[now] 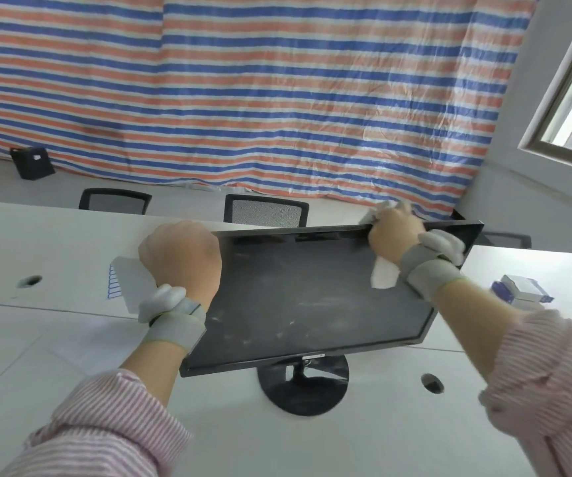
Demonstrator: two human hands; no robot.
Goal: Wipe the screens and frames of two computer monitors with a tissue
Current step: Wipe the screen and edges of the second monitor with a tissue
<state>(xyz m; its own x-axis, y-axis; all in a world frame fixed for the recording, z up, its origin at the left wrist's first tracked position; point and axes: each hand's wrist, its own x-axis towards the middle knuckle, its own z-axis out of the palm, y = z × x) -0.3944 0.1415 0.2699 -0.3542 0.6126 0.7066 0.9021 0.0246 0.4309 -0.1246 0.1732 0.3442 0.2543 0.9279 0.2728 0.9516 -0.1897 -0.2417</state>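
Monitor, dusty, tilted back on round stand on desk: left hand fingers clasp its left edge, right hand fingers pinch tissue at top frame; hard pressing there risks tipping it backward.

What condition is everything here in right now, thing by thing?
Black flat-screen monitor: switched off, tilted back, screen smeared and dusty.
White crumpled tissue: pressed against the monitor's top edge.
Right hand: closed on the tissue at the top frame.
Left hand: gripping the monitor's left edge.
Round black stand base: flat on the white desk.
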